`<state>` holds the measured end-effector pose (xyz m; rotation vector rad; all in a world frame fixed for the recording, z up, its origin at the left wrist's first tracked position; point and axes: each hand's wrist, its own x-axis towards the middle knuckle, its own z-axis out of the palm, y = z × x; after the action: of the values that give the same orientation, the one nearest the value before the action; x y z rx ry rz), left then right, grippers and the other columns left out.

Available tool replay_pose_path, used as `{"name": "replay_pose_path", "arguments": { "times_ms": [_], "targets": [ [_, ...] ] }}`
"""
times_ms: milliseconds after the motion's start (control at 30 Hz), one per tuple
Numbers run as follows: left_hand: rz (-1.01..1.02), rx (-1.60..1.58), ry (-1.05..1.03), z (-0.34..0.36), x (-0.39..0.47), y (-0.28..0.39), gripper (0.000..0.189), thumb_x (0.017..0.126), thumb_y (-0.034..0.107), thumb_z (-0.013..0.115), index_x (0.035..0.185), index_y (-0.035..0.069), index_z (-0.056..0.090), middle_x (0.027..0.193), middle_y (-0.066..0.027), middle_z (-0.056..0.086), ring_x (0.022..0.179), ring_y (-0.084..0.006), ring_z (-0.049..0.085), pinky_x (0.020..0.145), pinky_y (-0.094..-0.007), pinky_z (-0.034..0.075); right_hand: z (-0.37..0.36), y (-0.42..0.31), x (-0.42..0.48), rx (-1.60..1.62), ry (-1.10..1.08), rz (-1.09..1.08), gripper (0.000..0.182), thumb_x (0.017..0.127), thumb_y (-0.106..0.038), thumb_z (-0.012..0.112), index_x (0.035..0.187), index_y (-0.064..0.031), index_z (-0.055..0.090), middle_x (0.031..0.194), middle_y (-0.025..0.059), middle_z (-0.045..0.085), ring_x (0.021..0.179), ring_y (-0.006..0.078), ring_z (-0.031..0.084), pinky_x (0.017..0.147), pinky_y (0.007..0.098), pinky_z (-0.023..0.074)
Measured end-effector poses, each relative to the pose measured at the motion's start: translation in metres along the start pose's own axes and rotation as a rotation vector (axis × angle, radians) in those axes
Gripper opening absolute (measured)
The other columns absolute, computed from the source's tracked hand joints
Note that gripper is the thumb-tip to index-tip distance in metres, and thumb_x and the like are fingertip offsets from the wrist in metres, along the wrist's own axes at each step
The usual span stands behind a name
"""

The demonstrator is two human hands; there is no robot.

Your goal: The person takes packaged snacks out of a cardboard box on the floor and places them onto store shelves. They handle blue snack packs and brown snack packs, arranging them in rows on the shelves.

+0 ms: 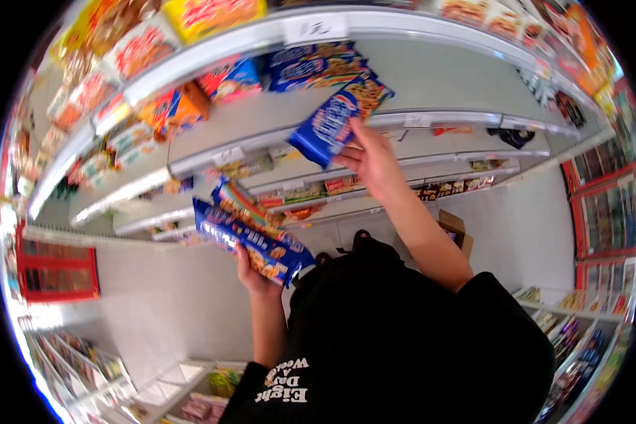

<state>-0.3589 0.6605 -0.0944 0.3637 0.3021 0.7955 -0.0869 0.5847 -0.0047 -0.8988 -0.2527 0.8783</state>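
Observation:
My right hand (368,156) grips the near end of a blue cookie packet (326,123), held tilted at the front edge of a shelf (424,74). Behind it on that shelf lie several like blue cookie packets (315,66), partly overlapped by the one I hold. Lower and to the left, my left hand (259,278) holds blue cookie packets (252,238) by their side, out in front of the shelves. At least two packets show there, one lying over another; the exact number is hidden.
Orange and red-blue snack boxes (230,79) stand left of the packets on the shelf. Above runs a shelf rail (403,24) with a price card (316,29). An open cardboard box (456,233) rests on the floor at my right. More stocked shelves (572,339) stand behind me.

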Motion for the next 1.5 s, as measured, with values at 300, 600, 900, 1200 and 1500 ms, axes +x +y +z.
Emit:
{"name": "replay_pose_path", "arguments": {
  "times_ms": [300,600,900,1200,1500],
  "targets": [
    [0.061,0.058,0.122,0.008,-0.006,-0.004,0.058,0.1,0.046,0.046,0.144,0.01,0.036,0.138,-0.0131,0.05,0.12,-0.0342,0.053,0.103,-0.0525,0.042,0.023,0.014,0.054,0.308,-0.092,0.11,0.037,0.1,-0.023,0.053,0.117,0.0091,0.053,0.122,0.0263,0.06,0.116,0.0327,0.061,0.102,0.0404,0.0509],
    [0.093,0.145,0.126,0.01,-0.034,0.003,0.059,0.099,0.048,0.047,0.143,0.01,0.038,0.136,-0.0141,0.052,0.118,-0.0341,0.055,0.101,-0.0518,0.044,0.054,0.002,0.038,-0.596,-0.221,-0.491,0.016,0.094,-0.016,0.061,0.105,-0.0069,0.069,0.097,0.0091,0.071,0.089,0.0227,0.068,0.073,0.0343,0.0553],
    [0.058,0.11,0.14,0.019,-0.031,-0.001,0.067,0.096,0.051,0.049,0.146,0.009,0.034,0.138,-0.0163,0.049,0.119,-0.0377,0.053,0.101,-0.0546,0.044,0.003,-0.016,0.094,-1.528,-0.106,-1.196,0.015,0.087,-0.016,0.067,0.1,-0.0158,0.074,0.102,-0.001,0.065,0.095,0.0227,0.058,0.086,0.0403,0.0478],
    [0.027,0.126,0.043,0.031,-0.02,-0.013,0.06,0.099,0.048,0.046,0.145,0.01,0.036,0.137,-0.0148,0.051,0.118,-0.0357,0.055,0.1,-0.0546,0.044,-0.016,-0.06,0.143,-1.45,0.351,-0.976,0.049,0.091,-0.034,0.059,0.126,0.0011,0.057,0.118,0.0194,0.064,0.114,0.0359,0.058,0.096,0.0445,0.0477],
    [0.015,0.166,0.075,0.032,-0.016,-0.002,0.062,0.098,0.048,0.047,0.144,0.009,0.037,0.136,-0.0156,0.051,0.118,-0.0359,0.054,0.101,-0.0547,0.043,-0.017,-0.054,0.163,-1.538,0.23,-0.53,0.072,0.094,-0.041,0.053,0.144,0.0057,0.034,0.144,0.0259,0.042,0.127,0.04,0.048,0.104,0.0439,0.0431]
  ]
}}
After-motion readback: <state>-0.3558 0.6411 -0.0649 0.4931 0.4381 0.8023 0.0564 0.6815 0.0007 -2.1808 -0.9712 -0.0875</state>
